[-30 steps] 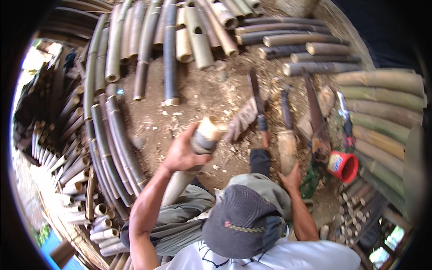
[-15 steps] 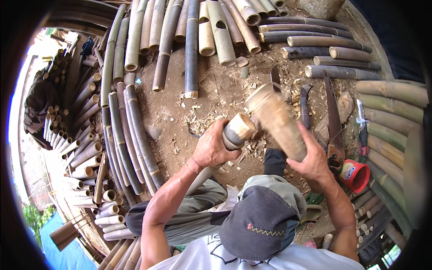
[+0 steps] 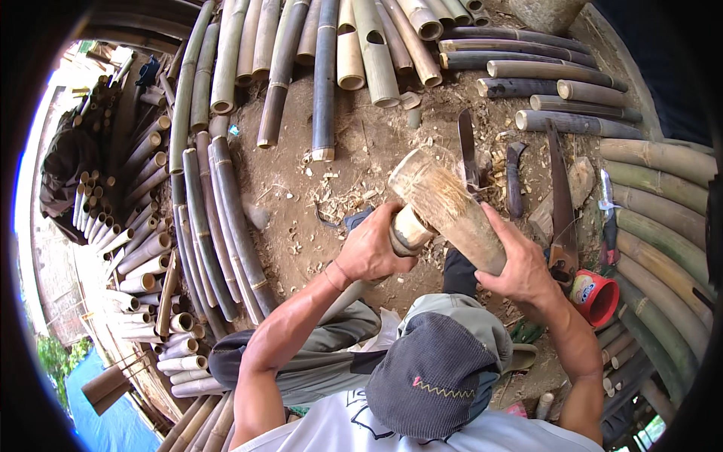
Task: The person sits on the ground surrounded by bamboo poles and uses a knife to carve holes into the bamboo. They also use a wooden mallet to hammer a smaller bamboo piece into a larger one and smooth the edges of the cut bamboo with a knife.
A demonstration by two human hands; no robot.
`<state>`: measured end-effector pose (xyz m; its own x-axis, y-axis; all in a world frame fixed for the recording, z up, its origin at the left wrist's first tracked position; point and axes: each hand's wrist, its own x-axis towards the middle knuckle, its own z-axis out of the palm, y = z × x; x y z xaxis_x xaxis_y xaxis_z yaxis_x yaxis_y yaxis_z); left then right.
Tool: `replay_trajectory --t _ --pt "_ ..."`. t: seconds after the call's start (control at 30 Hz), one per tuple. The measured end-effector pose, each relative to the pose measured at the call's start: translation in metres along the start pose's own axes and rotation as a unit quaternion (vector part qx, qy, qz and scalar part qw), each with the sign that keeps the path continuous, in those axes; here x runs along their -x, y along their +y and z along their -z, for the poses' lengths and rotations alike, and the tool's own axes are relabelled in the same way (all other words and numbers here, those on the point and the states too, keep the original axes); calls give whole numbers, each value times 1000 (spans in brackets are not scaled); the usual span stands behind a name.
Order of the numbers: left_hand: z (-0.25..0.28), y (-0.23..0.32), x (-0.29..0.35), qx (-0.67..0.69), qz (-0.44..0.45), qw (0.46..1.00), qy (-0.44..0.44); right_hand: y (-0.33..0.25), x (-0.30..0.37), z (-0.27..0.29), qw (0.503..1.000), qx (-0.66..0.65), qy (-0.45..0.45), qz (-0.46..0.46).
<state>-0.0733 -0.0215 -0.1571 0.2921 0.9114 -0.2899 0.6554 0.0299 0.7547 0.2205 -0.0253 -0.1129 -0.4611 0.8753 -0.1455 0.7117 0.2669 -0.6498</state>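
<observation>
My left hand [image 3: 367, 245] is wrapped round a bamboo tube [image 3: 410, 226] near its pale, trimmed upper end. The rest of that tube slants down toward my lap. In my right hand [image 3: 521, 264] is a short, thick bamboo piece [image 3: 452, 203] with a worn, frayed side. I grip it by its lower end, and it tilts up to the left. Its side lies over the tube's end and appears to touch it, covering part of the rim.
Beyond my hands lie a machete [image 3: 468, 147], a dark-handled blade [image 3: 515, 181] and a handsaw [image 3: 561, 203]. A small knife [image 3: 608, 218] and a red cup [image 3: 600, 298] are at right. Bamboo poles [image 3: 324, 83] surround the dirt floor [image 3: 279, 200], which is strewn with shavings.
The thick bamboo piece in my right hand has moved left and down onto the tube's end. My left hand and the tube have shifted slightly right and down.
</observation>
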Motion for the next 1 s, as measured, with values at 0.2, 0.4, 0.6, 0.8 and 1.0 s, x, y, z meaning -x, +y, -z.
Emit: replay_trajectory --t 0.2,0.4,0.6,0.8,1.0 --pt "5 2 -3 18 8 1000 -11 -2 5 -2 997 -62 14 -44" --pt "10 2 -14 16 -3 1000 8 16 0 -2 979 -60 196 -16" --pt "5 -3 -8 12 -7 1000 1 7 9 -2 997 -50 46 -23" --pt "6 -1 -12 7 36 999 -24 4 16 -2 997 -68 -44 -17" --pt "0 -8 -14 16 4 1000 -17 6 22 -12 998 -46 22 -24"
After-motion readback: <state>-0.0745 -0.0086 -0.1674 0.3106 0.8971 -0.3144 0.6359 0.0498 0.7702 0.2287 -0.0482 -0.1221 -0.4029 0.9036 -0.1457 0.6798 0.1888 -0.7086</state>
